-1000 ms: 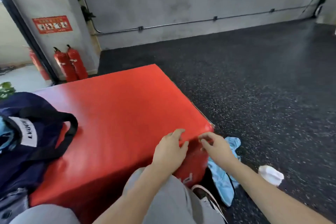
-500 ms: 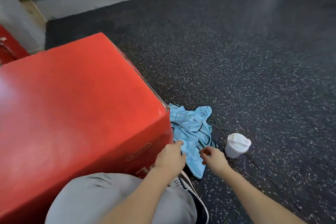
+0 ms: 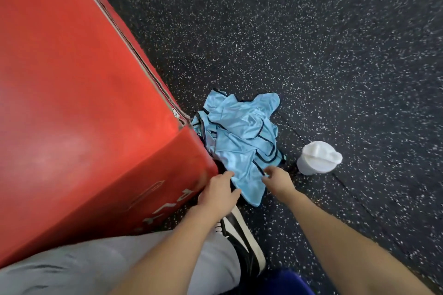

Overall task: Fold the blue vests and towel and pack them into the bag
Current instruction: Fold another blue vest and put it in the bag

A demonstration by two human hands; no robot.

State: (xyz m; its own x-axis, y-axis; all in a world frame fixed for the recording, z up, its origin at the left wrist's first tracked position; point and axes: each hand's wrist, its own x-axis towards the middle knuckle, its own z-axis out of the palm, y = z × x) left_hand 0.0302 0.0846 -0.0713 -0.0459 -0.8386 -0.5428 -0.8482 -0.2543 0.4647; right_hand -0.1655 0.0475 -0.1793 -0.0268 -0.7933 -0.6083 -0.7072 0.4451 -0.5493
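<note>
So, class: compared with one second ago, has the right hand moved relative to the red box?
Yes. The right hand has left the red box corner and gone down to the blue vests on the floor.

Single head view looks steeply down, close over the floor (image 3: 335, 55) beside the box (image 3: 72, 103).

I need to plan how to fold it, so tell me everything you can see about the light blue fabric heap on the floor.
The crumpled heap of light blue, shiny fabric with dark trim looks like thin, satiny vests; how many cannot be told. It lies unfolded on the dark speckled rubber floor, against the corner of the red padded box, with the white lidded cup standing apart from it. The left hand and right hand reach its near edge; neither plainly grips it.
</note>
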